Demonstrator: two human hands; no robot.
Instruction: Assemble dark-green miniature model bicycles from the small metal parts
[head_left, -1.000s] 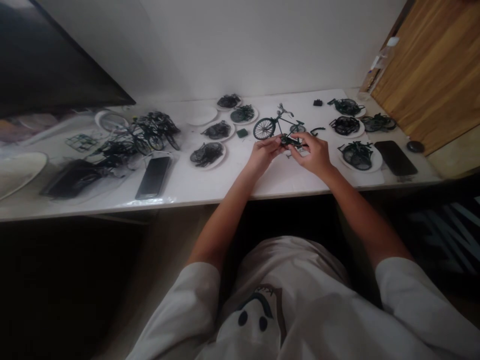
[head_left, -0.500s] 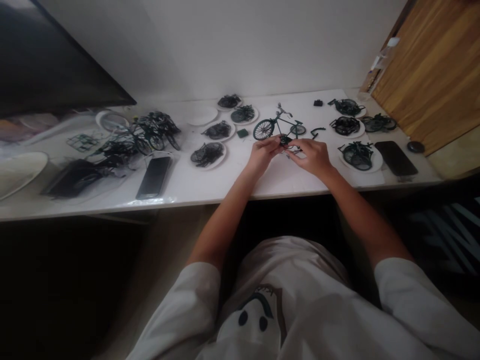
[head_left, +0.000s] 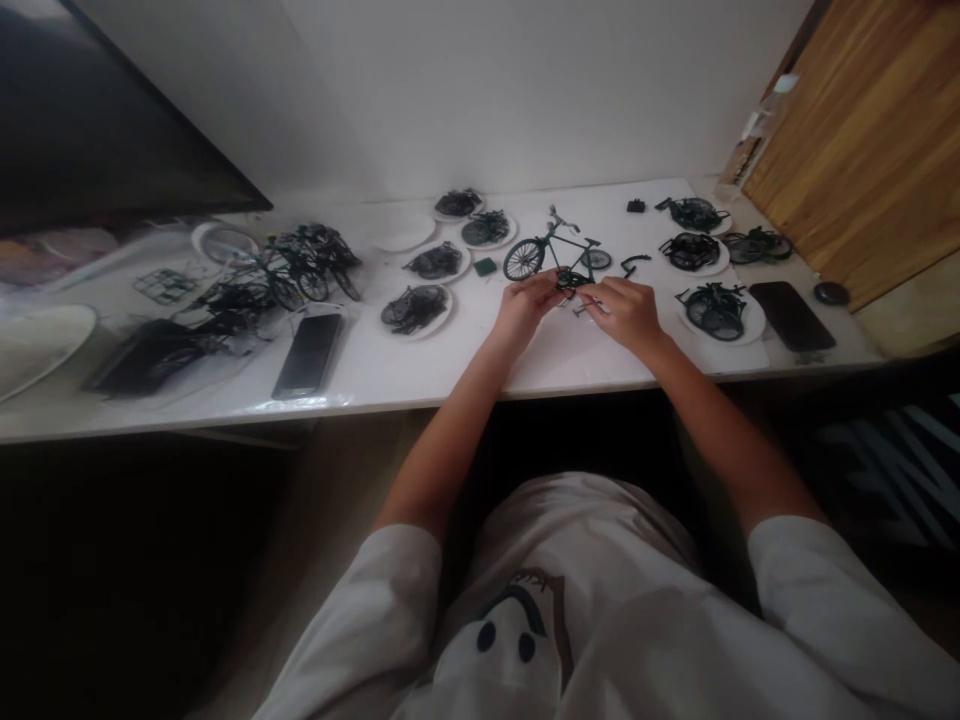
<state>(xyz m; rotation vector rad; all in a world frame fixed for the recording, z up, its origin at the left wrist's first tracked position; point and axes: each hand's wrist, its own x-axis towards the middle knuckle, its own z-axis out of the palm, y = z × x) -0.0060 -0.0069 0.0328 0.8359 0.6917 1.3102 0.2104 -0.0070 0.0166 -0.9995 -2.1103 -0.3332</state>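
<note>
A dark green model bicycle [head_left: 571, 240] stands on the white table, its large spoked front wheel to the left and a smaller-looking wheel to the right. My left hand [head_left: 527, 303] pinches the lower part of the bicycle near its pedals from the left. From the right, my right hand [head_left: 624, 308] is closed at the same spot, its fingertips on a small dark part [head_left: 574, 281] whose exact kind is too blurred to tell. Just right of the bicycle lies a curved dark piece [head_left: 636, 265]. A small green square piece [head_left: 485, 267] rests to the left.
White plates hold dark bicycle parts: a left group [head_left: 417, 310] and a right group [head_left: 721, 310]. An empty plate [head_left: 405, 232] sits behind. Assembled model bicycles [head_left: 311, 262] crowd the left. Phones [head_left: 307, 355] lie on the table; a clear bottle [head_left: 769, 115] stands by the wooden panel [head_left: 870, 150].
The bicycle has shifted and tilted slightly to the left. My right fingers have drawn in a little around the small part; my left hand stays nearly in place.
</note>
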